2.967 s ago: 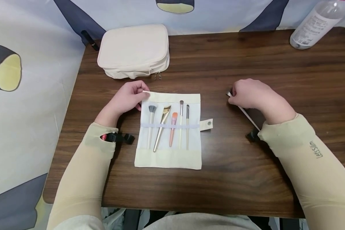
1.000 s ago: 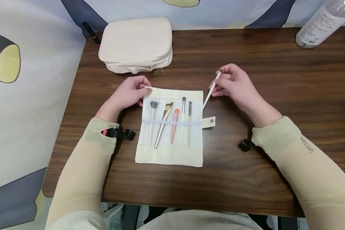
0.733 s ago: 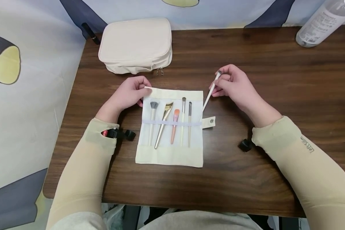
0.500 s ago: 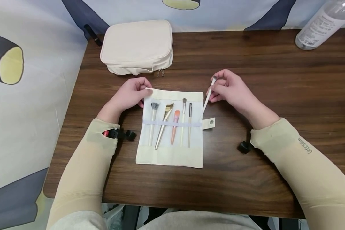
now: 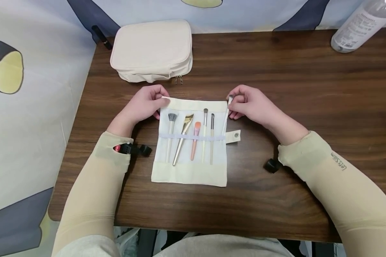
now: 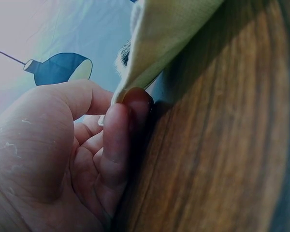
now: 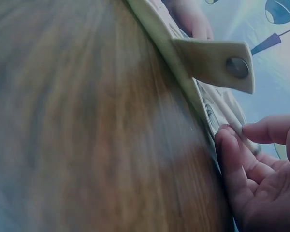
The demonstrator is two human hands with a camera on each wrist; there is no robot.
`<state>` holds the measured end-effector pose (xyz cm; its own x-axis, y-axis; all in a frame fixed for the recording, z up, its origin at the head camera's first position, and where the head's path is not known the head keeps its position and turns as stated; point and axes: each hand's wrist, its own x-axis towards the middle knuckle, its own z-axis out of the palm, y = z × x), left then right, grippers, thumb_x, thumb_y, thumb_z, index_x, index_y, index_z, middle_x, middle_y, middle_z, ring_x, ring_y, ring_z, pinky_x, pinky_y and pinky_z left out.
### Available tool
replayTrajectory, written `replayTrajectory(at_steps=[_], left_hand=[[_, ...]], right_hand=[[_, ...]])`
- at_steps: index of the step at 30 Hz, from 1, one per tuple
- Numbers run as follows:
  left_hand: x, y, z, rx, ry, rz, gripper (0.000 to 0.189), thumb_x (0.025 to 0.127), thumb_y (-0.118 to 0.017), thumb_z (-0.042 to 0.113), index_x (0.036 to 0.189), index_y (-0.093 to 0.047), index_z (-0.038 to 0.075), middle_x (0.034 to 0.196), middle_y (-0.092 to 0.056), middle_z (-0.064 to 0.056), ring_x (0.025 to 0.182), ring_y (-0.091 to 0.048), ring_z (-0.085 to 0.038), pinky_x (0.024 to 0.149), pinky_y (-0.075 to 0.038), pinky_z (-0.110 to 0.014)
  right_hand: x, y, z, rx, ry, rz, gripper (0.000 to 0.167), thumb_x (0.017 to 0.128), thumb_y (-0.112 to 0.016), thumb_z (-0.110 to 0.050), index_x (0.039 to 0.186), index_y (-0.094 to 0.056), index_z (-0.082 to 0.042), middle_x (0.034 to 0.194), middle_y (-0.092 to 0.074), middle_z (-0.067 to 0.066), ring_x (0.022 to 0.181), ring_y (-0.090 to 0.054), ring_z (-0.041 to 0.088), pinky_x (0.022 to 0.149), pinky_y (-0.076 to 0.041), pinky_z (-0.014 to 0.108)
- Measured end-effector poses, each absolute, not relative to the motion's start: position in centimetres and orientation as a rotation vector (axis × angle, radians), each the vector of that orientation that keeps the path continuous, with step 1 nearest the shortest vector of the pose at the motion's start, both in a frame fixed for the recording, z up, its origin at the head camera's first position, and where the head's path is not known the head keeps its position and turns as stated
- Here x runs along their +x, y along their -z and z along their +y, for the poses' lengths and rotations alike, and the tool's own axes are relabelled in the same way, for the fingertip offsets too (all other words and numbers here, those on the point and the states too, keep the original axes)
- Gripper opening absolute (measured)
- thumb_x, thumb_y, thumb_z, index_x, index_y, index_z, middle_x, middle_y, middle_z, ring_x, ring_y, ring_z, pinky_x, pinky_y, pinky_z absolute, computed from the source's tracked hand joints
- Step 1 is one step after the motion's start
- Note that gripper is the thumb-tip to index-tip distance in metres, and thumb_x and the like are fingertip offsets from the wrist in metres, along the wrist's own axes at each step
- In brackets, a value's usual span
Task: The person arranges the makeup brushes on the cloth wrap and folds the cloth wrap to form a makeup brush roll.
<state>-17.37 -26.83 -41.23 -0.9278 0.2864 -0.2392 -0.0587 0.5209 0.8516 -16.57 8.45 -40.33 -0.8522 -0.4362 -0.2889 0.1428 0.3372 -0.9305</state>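
A cream fabric brush roll (image 5: 189,175) lies unrolled on the table in the head view, several makeup brushes tucked under its elastic band. My left hand (image 5: 149,101) pinches the roll's upper left corner between thumb and fingers; the left wrist view shows the fabric edge (image 6: 154,53) lifted there. At the roll's upper right corner, my right hand (image 5: 249,105) pinches a slim white makeup brush (image 5: 225,119) near its dark-bristled head. The handle points down along the roll's right edge toward the band. A snap strap (image 7: 215,63) sticks out close by in the right wrist view.
Behind the roll sits a closed cream zip case (image 5: 151,48), with a black tube (image 5: 102,37) beside it, near the fabric backdrop. A clear labelled bottle (image 5: 360,28) stands at the back right. The wooden table (image 5: 276,210) extends to a front edge close to the body.
My right hand has brought the brush from the right side of the table to the roll, turning it head up and moving it left and down along the right edge. My left hand stays put.
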Motion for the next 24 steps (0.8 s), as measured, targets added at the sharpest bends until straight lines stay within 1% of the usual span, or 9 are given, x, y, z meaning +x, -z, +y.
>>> replayTrajectory(at_steps=[5,9,14,24], left_hand=[[-17.33,41.14,-26.95,0.19,-1.371,2.418,0.008,0.099,-0.06,0.01,0.1,-0.063,0.003,0.077,-0.069,-0.002,0.064,-0.063,-0.012,0.051,-0.059,-0.031],[-17.36,40.84,-26.95,0.196,-1.358,2.408,0.009,0.099,-0.06,0.01,0.101,-0.063,0.002,0.078,-0.069,-0.002,0.064,-0.064,-0.012,0.052,-0.06,-0.031],[-17.48,40.82,-26.79,0.211,-1.378,2.425,0.009,0.099,-0.06,0.01,0.101,-0.062,0.001,0.077,-0.068,-0.002,0.063,-0.063,-0.012,0.05,-0.059,-0.03],[-17.37,41.32,-26.71,0.184,-1.368,2.417,0.009,0.099,-0.06,0.01,0.101,-0.062,0.001,0.076,-0.068,-0.002,0.063,-0.063,-0.012,0.05,-0.059,-0.03]], right_hand=[[-16.27,40.23,7.95,-0.273,1.519,2.089,0.027,0.1,-0.062,-0.004,0.124,-0.053,0.004,0.086,-0.072,0.013,0.077,-0.07,0.019,0.07,-0.063,0.028],[-16.11,40.03,7.78,-0.266,1.522,2.06,0.024,0.102,-0.06,-0.005,0.122,-0.054,0.005,0.087,-0.072,0.013,0.073,-0.07,0.018,0.068,-0.063,0.029],[-16.0,40.26,7.68,-0.281,1.513,2.072,0.022,0.101,-0.062,-0.006,0.121,-0.058,0.002,0.087,-0.072,0.013,0.069,-0.068,0.019,0.066,-0.063,0.029],[-15.77,40.85,7.67,-0.33,1.415,2.109,0.016,0.101,-0.066,-0.01,0.113,-0.065,0.0,0.087,-0.073,0.016,0.072,-0.068,0.022,0.068,-0.063,0.029]])
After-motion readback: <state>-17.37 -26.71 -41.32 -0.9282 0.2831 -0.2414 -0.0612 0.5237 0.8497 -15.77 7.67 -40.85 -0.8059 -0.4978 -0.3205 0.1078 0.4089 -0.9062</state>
